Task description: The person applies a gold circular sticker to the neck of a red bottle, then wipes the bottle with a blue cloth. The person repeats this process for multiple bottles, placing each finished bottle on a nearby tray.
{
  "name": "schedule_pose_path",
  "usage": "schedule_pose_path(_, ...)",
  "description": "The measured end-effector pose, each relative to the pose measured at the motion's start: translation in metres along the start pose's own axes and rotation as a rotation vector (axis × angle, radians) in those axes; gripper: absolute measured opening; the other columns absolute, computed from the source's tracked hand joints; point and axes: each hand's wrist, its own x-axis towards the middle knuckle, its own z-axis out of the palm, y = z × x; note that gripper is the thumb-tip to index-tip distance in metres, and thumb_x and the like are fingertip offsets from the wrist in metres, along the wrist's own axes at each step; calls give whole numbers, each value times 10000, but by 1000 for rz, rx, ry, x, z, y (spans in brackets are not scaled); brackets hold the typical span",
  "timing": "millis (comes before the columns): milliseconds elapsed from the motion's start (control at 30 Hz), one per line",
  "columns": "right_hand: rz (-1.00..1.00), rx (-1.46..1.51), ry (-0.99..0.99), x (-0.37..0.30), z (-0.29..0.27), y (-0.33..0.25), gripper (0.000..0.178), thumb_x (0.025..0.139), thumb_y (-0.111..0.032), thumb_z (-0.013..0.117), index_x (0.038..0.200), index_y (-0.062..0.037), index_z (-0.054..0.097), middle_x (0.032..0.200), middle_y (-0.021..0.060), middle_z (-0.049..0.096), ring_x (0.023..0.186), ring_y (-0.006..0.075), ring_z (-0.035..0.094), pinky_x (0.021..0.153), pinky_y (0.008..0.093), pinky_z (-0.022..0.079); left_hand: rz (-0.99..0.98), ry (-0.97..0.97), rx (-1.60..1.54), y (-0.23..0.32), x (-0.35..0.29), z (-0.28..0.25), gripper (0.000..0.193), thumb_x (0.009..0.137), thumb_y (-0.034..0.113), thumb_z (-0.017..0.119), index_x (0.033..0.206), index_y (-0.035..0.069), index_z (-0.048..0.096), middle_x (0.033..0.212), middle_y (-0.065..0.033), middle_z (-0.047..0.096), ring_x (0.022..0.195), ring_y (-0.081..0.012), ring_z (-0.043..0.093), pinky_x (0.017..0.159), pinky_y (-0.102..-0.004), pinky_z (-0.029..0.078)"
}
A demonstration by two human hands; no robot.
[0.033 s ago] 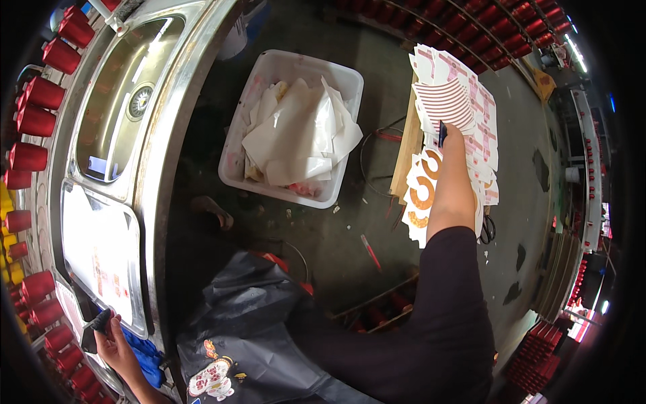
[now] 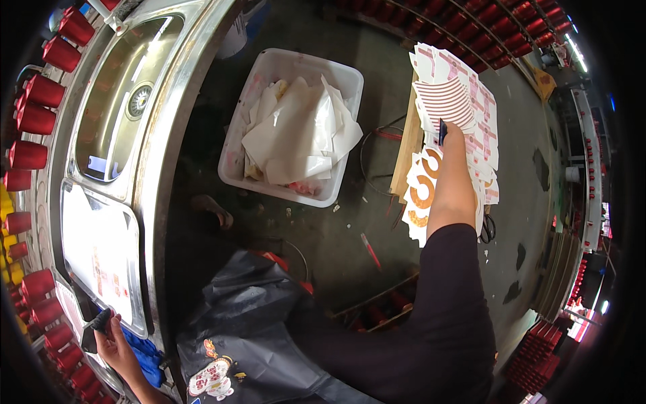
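My right arm reaches out to the right over a stand piled with printed sheets [image 2: 486, 124]. My right hand [image 2: 455, 132] is at a fan of red-striped decal sheets [image 2: 441, 101]; its fingers are mostly hidden, and a small dark flat object [image 2: 442, 132] sticks out from it. Below the wrist lie sheets with orange-brown curved shapes [image 2: 421, 192]. At the lower left, my left hand [image 2: 114, 343] is closed around a black-handled tool [image 2: 94, 330] whose kind I cannot make out. This hand is beside a shiny metal tray [image 2: 138, 269] holding a white sheet with a small reddish print.
A steel sink [image 2: 128, 135] lies at the left, with red cups [image 2: 33, 121] lined up beyond it. A white plastic tub [image 2: 232, 172] of crumpled paper stands on the floor. Blue cloth [image 2: 145, 360] lies beside my left wrist. Red goods fill racks [image 2: 464, 27] at the back.
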Motion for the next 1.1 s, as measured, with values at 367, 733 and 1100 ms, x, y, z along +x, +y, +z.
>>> schedule_pose_path(367,238,214,-24,-17,-17,-55,127,862,-229,739,849,-116,682,636,38,547,491,185,488,457,325,418,-4,5,21,8,6,5,240,1026,43,585,1233,-72,624,1111,-125,713,1008,-171,686,925,-306,538)
schedule_pose_path(733,186,496,313,-140,-161,-17,216,796,-63,759,969,-27,634,893,60,605,748,224,605,656,373,547,60,-24,-1,-2,21,2,225,1024,40,582,1219,-61,630,1090,-131,712,998,-175,689,905,-305,549)
schedule_pose_path(1100,140,-967,300,-238,-184,48,706,860,-577,687,1101,86,688,1095,304,697,1053,426,678,903,498,526,144,-44,7,-4,36,9,191,1008,31,594,1173,-53,646,1057,-137,731,953,-179,712,882,-308,552)
